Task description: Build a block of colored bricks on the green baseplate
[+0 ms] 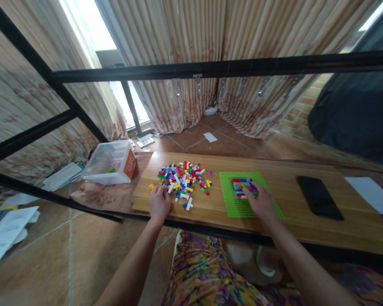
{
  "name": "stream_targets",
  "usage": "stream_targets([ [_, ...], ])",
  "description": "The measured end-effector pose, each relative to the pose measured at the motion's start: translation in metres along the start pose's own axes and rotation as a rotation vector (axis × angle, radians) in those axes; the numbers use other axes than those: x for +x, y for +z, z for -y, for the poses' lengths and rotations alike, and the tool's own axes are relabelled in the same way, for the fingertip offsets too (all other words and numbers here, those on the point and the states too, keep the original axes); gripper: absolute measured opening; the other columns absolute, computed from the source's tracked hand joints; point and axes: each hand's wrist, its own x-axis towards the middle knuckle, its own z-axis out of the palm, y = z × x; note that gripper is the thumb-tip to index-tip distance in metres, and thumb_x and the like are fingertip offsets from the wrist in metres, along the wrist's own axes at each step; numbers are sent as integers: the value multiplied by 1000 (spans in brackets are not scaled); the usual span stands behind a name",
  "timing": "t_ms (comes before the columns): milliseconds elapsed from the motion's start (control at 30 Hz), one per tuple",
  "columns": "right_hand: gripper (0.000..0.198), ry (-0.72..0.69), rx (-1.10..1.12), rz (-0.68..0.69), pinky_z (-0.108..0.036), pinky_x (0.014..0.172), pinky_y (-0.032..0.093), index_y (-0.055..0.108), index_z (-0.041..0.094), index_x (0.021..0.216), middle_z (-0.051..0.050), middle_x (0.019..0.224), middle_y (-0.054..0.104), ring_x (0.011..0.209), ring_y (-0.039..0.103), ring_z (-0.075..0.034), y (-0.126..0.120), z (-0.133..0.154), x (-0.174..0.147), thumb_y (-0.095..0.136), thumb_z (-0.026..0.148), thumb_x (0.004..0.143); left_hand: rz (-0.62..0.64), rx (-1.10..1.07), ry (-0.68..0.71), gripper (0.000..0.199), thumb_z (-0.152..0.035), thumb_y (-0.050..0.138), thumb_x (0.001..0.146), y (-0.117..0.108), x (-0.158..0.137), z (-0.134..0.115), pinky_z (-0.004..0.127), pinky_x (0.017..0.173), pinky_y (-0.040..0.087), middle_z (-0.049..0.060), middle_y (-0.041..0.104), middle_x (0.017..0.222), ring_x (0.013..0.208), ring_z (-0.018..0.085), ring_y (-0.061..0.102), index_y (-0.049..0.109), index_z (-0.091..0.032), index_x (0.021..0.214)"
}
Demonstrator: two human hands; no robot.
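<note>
- One lap in patterned cloth (199,272) lies nearest, at 6 o'clock of the view.
- Two bare hands show. The left hand (160,205), towards 7 o'clock, has its fingers curled in at the heap's near edge; whether they hold a brick cannot be told.
- The right hand (261,203), at 4 o'clock, has its thumb and fingers partly spread over one multicoloured brick build (238,187), touching it; how firmly cannot be told.
- That build sits on one green baseplate (227,205), also at 4 o'clock.
- One heap of loose bricks (185,180), too many to count, spreads at 6 o'clock, just below centre.
- One yellow brick (151,186) lies at the left hand's 11 o'clock.
- One dark phone (320,197) lies between 3 and 4 o'clock.
- One clear bin (107,163) stands at 9 o'clock.
</note>
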Motion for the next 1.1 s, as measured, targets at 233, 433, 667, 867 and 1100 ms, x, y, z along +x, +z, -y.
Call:
stream_targets([
  [233, 67, -12, 60, -14, -50, 98, 43, 66, 14, 118, -19, 113, 68, 105, 60, -31, -1, -7, 0, 48, 67, 82, 27, 10, -6, 20, -16, 47, 89, -1, 0, -1, 36, 84, 51, 8, 66, 93, 91, 24, 63, 67, -20, 89],
  [433, 60, -53, 41, -20, -49, 97, 42, 66, 17, 117, -17, 112, 67, 106, 58, -29, -2, -8, -3, 46, 64, 86, 25, 14, -16, 20, -16, 47, 89, -2, -1, -4, 36, 83, 51, 8, 66, 92, 91, 25, 63, 67, -20, 89],
  [667, 44, -231, -135, -104, -48, 98, 41, 65, 16, 118, -18, 122, 62, 114, 54, -30, -7, 22, -11, 45, 47, 94, 20, -2, -18, 20, -16, 47, 89, -2, -2, -4, 36, 81, 51, 7, 66, 90, 89, 24, 62, 67, -20, 89],
  [867, 30, -460, -89, 75, -41, 98, 42, 69, 19, 113, -13, 123, 62, 112, 54, -26, 19, 81, -18, 46, 30, 95, 10, -38, -8, 19, -18, 47, 90, 0, -1, 0, 37, 83, 52, 8, 65, 91, 89, 24, 62, 66, -20, 89],
  [1100, 33, -425, -140, 241, -38, 94, 41, 69, 19, 115, -12, 118, 65, 107, 55, -25, 45, 108, 23, 43, 21, 95, -95, -21, 136, 42, -40, 61, 88, -18, -16, -19, 46, 103, 44, 18, 53, 129, 121, 31, 52, 59, -15, 122],
])
